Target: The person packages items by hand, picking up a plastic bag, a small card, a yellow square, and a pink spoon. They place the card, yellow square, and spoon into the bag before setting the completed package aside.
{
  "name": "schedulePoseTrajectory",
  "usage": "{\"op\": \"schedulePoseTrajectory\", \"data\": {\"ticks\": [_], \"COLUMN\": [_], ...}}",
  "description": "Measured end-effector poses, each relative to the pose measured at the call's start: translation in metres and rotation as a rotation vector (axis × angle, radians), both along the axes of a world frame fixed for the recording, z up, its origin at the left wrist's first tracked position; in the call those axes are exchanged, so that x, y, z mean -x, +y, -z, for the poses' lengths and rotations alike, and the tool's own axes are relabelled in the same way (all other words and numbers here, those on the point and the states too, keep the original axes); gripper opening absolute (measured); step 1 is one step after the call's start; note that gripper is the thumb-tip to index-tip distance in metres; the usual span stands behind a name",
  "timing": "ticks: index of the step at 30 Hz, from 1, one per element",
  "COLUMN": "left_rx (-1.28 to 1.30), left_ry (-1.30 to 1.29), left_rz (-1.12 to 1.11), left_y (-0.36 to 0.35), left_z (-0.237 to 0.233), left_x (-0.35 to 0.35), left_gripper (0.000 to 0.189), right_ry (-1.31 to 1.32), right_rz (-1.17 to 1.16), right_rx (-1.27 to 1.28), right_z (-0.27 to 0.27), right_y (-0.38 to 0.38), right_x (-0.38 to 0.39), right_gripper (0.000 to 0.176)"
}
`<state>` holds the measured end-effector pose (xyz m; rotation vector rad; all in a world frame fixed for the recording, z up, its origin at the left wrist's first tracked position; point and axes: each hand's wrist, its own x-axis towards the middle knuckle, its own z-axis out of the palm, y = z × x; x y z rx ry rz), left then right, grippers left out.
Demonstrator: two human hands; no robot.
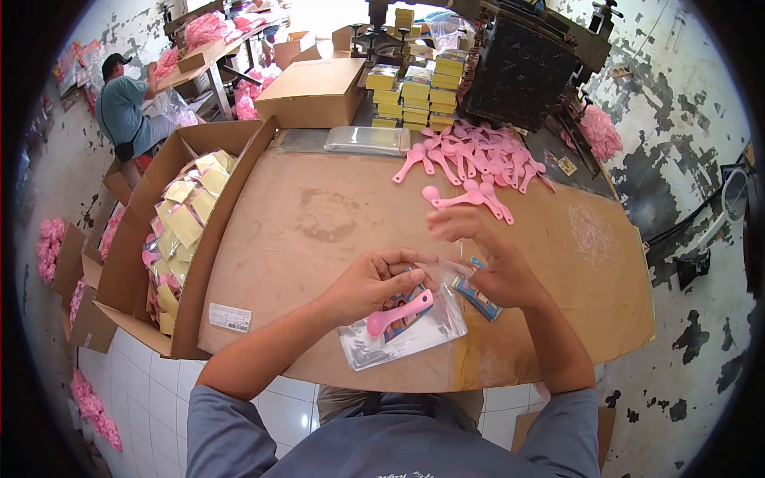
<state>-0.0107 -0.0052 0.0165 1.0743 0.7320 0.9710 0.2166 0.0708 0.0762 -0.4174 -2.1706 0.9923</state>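
My left hand (381,280) is closed, thumb against fingers, at the upper edge of a clear plastic bag. A pink spoon (389,319) and a blue printed card lie at the bag, over a stack of clear bags (370,351) near the table's front edge. My right hand (496,259) is raised to the right, fingers apart, with nothing visibly held. Just below it lie blue printed cards (479,299). Farther back, a heap of pink spoons (478,155) spreads over the table, a few lying nearer my right hand.
A carton (227,247) of filled bags stands at the left edge of the table (287,263). Behind are a closed box (311,92), stacks of yellow-edged cards (416,95) and a dark machine (518,68). Another person (127,111) sits at the far left.
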Motion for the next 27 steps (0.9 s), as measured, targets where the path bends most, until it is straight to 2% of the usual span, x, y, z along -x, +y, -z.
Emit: {"op": "schedulePoseTrajectory", "data": {"ticks": [4,7,10,12,13,16,19,21,24,27], "left_rx": [-0.056,-0.223,-0.649,-0.726,-0.765,-0.685,-0.689,-0.579,-0.511,-0.447], "left_ry": [-0.022,-0.097,0.346,0.379,0.397,0.486,0.386,0.298,0.236,0.178], "left_rz": [0.082,-0.096,-0.253,-0.239,-0.231,-0.257,-0.323,-0.307,-0.283,-0.29], "left_y": [0.0,-0.001,-0.002,-0.006,-0.008,-0.018,-0.012,-0.013,-0.014,-0.016], "left_z": [0.004,0.004,-0.005,-0.007,-0.008,-0.015,-0.003,-0.008,-0.009,-0.011], "left_x": [0.005,-0.007,0.0,-0.001,-0.001,-0.005,-0.006,-0.007,-0.008,-0.01], "left_gripper": [0.047,0.048,0.051,0.053,0.054,0.055,0.048,0.042,0.035,0.034], "right_ry": [-0.051,-0.063,-0.232,-0.376,-0.337,-0.244,-0.211,-0.225,-0.162,0.05], "right_rz": [-0.09,-0.012,0.098,0.182,0.194,0.217,0.213,0.187,0.209,0.403], "right_rx": [-0.185,-0.42,-0.573,-0.65,-0.617,-0.533,-0.474,-0.439,-0.255,-0.446], "right_z": [-0.016,-0.043,-0.06,-0.064,-0.063,-0.054,-0.047,-0.043,-0.035,-0.026], "right_y": [-0.004,-0.012,-0.026,-0.029,-0.029,-0.028,-0.028,-0.026,-0.026,-0.023], "right_x": [-0.002,-0.002,0.0,0.002,0.002,0.003,0.005,0.003,0.005,0.011], "right_gripper": [0.017,0.016,0.013,0.014,0.016,0.022,0.028,0.033,0.037,0.034]}}
